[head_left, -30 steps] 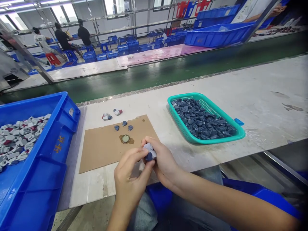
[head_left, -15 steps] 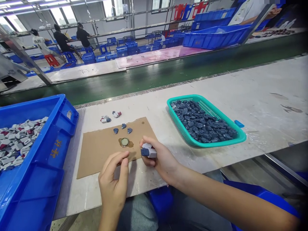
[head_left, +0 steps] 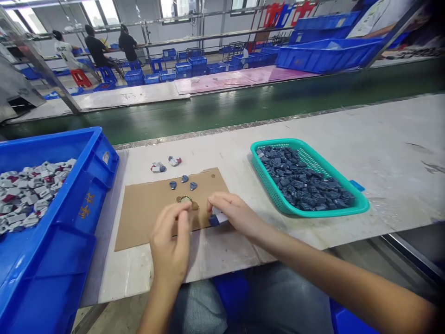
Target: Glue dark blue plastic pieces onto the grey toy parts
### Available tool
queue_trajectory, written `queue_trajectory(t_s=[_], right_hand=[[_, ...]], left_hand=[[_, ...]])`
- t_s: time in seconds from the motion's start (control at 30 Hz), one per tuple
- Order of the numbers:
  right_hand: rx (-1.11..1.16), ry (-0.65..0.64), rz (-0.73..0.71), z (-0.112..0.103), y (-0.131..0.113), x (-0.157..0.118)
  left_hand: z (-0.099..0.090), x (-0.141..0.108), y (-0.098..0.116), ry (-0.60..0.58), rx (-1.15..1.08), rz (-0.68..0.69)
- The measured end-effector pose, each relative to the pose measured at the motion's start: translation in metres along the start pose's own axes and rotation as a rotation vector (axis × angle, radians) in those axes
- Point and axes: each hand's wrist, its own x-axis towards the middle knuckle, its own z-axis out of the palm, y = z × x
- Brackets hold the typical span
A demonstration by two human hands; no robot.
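My right hand (head_left: 232,211) is closed on a white and dark blue part (head_left: 219,218), over the front right edge of the brown cardboard (head_left: 139,218). My left hand (head_left: 174,236) is beside it on the left, thumb and forefinger curved with a small gap between them; nothing shows there. Just past its fingertips is a round metal cap (head_left: 185,199) on a brown stain, partly hidden. Three small dark blue pieces (head_left: 184,178) lie behind the cap on the cardboard. Two assembled white, red and blue parts (head_left: 158,167) rest on the table behind the cardboard.
A green basket (head_left: 361,206) of dark blue pieces stands on the right of the white table (head_left: 222,155). At the left is a blue crate (head_left: 107,155) with white and red parts. Beyond runs a green belt (head_left: 222,109); people work in the background.
My right hand has turned over the held part, so its fingers cover more of it. My left hand's fingertips now cover part of the metal cap. The whole view has shifted slightly.
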Motion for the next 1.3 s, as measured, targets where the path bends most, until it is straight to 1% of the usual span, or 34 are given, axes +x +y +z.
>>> queue_trajectory(t_s=[0.07, 0.1, 0.17, 0.3, 0.43, 0.53, 0.8, 0.93, 1.1, 1.13, 1.2, 1.27, 1.3], right_hand=[[-0.167, 0.048, -0.024, -0.013, 0.006, 0.011], [-0.247, 0.070, -0.027, -0.018, 0.008, 0.016], [-0.395, 0.096, -0.024, -0.024, 0.010, 0.022], [-0.645, 0.103, -0.026, -0.021, 0.009, 0.026], [-0.832, 0.130, -0.017, -0.014, 0.006, 0.027], [-0.938, 0.162, 0.010, -0.008, 0.005, 0.027], [-1.205, 0.274, 0.071, 0.009, 0.005, 0.026], [-1.316, 0.266, 0.067, 0.018, -0.001, 0.027], [-1.378, 0.248, 0.078, 0.024, -0.001, 0.030], [-1.383, 0.252, 0.082, 0.025, 0.000, 0.030], [-1.386, 0.268, 0.087, 0.027, 0.001, 0.027], [-1.374, 0.294, 0.088, 0.028, 0.002, 0.023], [-1.361, 0.301, 0.081, 0.028, 0.002, 0.020]], left_hand=[[0.000, -0.015, -0.005, -0.217, 0.097, 0.052], [0.002, -0.020, -0.006, -0.304, 0.138, 0.074], [0.006, -0.028, -0.006, -0.415, 0.205, 0.094], [0.012, -0.029, -0.004, -0.519, 0.270, 0.122], [0.012, -0.027, -0.006, -0.572, 0.304, 0.089], [0.012, -0.029, -0.008, -0.587, 0.302, 0.071], [0.014, -0.029, -0.012, -0.572, 0.230, 0.047], [0.014, -0.029, -0.012, -0.550, 0.221, 0.026], [0.013, -0.026, -0.015, -0.559, 0.141, -0.006], [0.014, -0.026, -0.015, -0.548, 0.120, -0.014], [0.015, -0.030, -0.014, -0.481, 0.090, -0.032], [0.018, -0.035, -0.014, -0.365, 0.083, -0.041], [0.020, -0.035, -0.015, -0.313, 0.086, -0.023]])
